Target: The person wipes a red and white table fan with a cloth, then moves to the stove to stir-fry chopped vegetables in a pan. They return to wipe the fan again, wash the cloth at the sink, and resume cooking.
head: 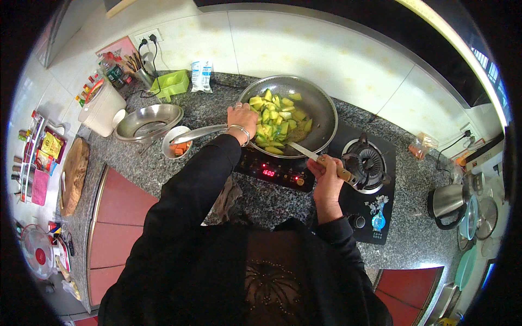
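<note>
A large metal wok [322, 102] holds chunks of green-and-yellow squash [273, 118] over a lit induction cooktop [277, 173]. My right hand [329, 179] grips the wooden handle of a spatula [304, 151], its metal end inside the wok against the food. My left hand [243, 122] is at the wok's left rim, beside the squash; its fingertips are partly hidden, so whether it grips anything is unclear. The wok's metal handle [204, 132] extends left from near my left wrist, over a white bowl [166, 148] with orange pieces [179, 150].
Left of the wok are a steel basin [171, 112], a green plastic basket [173, 83] and a white bag [201, 76]. A gas burner [365, 163] adjoins the cooktop on the right, with an electric kettle [448, 201] farther right. A wooden board [75, 179] leans at far left.
</note>
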### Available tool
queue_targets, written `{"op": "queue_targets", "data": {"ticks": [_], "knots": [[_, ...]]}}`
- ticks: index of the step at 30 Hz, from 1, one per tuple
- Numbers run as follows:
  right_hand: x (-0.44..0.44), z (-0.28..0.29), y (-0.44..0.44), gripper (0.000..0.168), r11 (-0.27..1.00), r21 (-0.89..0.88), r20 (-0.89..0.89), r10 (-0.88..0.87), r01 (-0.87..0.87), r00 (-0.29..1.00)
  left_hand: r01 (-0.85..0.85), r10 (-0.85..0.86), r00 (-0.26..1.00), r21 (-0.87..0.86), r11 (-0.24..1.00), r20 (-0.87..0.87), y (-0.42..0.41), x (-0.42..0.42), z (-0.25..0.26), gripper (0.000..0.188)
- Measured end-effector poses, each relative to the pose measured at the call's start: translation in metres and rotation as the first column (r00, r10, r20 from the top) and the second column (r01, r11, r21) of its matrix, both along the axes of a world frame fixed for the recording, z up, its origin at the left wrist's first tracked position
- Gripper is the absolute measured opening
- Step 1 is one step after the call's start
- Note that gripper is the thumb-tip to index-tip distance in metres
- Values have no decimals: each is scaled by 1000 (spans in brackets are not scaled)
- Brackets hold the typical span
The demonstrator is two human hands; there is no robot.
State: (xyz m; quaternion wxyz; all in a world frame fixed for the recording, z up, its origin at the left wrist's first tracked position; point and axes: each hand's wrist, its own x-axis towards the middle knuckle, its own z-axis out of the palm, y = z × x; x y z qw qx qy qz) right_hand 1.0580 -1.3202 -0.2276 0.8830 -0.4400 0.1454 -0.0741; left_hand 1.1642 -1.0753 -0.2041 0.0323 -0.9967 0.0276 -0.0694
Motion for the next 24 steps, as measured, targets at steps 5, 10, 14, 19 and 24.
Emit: {"op": "queue_targets", "data": {"ticks": [5,10,14,19,24], "knots": [[2,-4,0,17,1000,-11,3,11,-11,1000,7,-5,998,32,999,-59,1,5,-4,12],[2,-6,1,17,999,-43,19,13,-12,1000,0,9,993,72,997,-121,-7,7,-2,15],[-1,-5,5,18,997,-72,22,20,-18,1000,-3,12,993,76,997,-119,-9,7,-4,17],[-4,11,9,19,977,-208,74,62,-45,995,3,1,998,75,997,-66,-11,3,-2,16],[2,55,-1,11,753,-655,272,312,-62,911,91,-35,961,-192,977,275,-3,-14,5,5]]}}
